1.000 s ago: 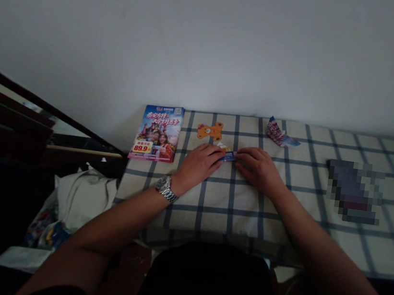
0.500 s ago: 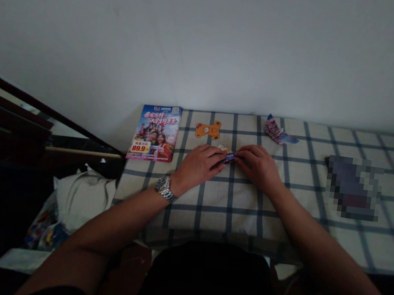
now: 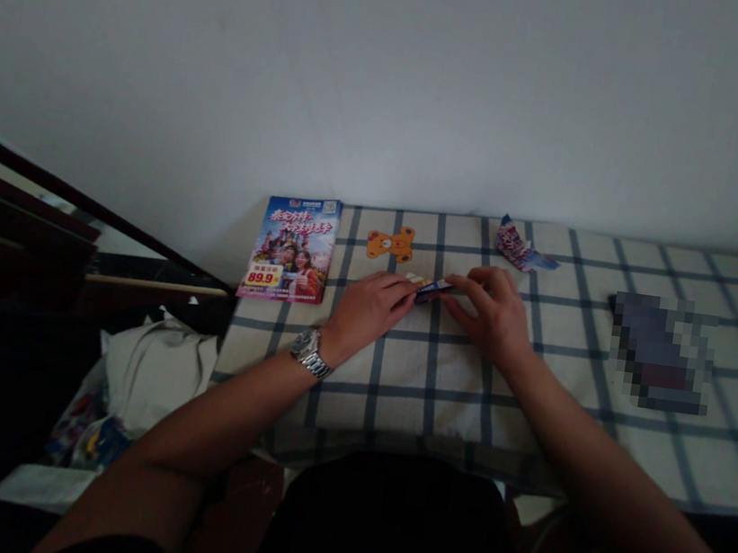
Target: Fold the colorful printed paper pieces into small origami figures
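A small folded piece of printed paper [image 3: 433,290], dark blue and purple with a white and yellow part, is between my two hands just above the checked tablecloth. My left hand [image 3: 374,312], with a metal watch [image 3: 311,352] on the wrist, pinches its left end. My right hand [image 3: 490,315] has thumb and forefinger at its right end, the other fingers curled above. My fingers hide part of the paper. Beyond my right hand lies a folded shape of blue and red printed paper [image 3: 523,250].
A stack of printed flyers [image 3: 292,250] lies at the table's left end, beside a flat brown bear figure [image 3: 391,243]. A dark, pixelated flat object [image 3: 661,356] is on the right. The wall [image 3: 395,80] borders the back edge. White bags [image 3: 156,371] stand below left.
My right hand has lifted slightly and its fingers have spread and shifted on the paper's right end. The paper has tilted a little. My left hand stays nearly in place.
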Motion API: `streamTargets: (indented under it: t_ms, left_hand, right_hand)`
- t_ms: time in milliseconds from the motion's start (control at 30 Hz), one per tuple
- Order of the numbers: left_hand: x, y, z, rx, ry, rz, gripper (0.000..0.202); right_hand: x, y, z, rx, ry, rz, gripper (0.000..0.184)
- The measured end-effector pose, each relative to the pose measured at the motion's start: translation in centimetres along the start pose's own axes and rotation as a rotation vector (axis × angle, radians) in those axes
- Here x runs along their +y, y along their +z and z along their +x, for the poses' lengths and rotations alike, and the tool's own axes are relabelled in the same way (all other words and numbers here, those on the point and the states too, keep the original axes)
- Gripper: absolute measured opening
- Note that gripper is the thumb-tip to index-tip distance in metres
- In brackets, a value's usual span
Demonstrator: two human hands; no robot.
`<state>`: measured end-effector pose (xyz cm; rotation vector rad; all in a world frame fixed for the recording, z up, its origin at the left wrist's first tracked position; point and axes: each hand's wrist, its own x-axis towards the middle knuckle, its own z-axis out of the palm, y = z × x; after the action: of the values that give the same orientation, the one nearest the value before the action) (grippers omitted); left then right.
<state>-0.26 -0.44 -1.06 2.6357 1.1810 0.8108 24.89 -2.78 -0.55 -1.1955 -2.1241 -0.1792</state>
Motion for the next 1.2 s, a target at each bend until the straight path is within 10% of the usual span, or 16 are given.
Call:
streamTargets:
  t_ms: [367, 1200]
  left_hand:
    - [0.2, -0.3, 0.2, 0.038, -0.039, -0.085, 0.019]
    - [1.4, -0.3, 0.2, -0.006, -0.006, -0.117, 0.023]
  right_hand:
    - [-1.0, 0.5, -0.2, -0.26, -0.158, 0.07, 0.041]
    - [-1.1, 1.1, -0.2, -0.223, -0.083, 0.193, 0.027]
